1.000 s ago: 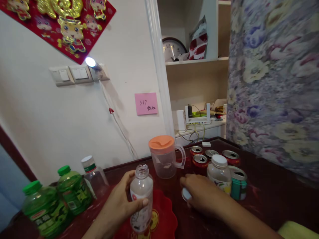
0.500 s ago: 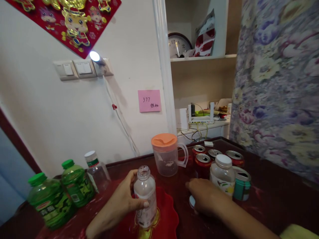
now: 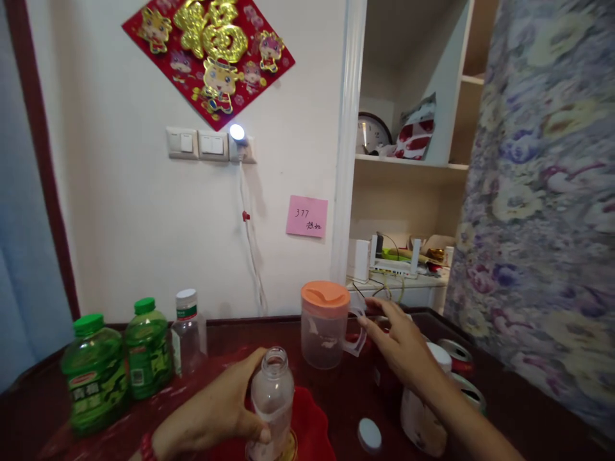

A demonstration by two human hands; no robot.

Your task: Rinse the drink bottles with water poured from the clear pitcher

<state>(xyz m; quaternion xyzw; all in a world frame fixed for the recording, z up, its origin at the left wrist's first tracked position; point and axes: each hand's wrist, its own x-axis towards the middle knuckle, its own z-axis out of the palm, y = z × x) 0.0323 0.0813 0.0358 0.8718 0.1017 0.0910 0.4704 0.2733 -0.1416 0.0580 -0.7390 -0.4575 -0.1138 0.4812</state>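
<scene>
My left hand point(image 3: 240, 403) is closed around an open, clear glass bottle point(image 3: 273, 397), which stands uncapped over a red scalloped tray point(image 3: 312, 426). My right hand point(image 3: 396, 339) reaches out at the handle of a clear plastic pitcher point(image 3: 324, 342) with an orange lid point(image 3: 325, 294). Its fingers are stretched and apart, with the tips at the handle's edge; whether they touch it is hard to tell. A white cap point(image 3: 369, 435) lies on the table below that hand. Partly behind my right forearm stands a white-lidded jar point(image 3: 423, 416).
Two green bottles point(image 3: 96, 378) and a clear white-capped bottle point(image 3: 188, 339) stand at the left. Several opened cans, one a red can point(image 3: 456, 355), are at the right, partly hidden by my arm. The wall is behind the dark red table point(image 3: 225, 330).
My right hand has left the white cap on the table and moved up to the pitcher's handle. My left hand still holds the bottle. The view has shifted left and up.
</scene>
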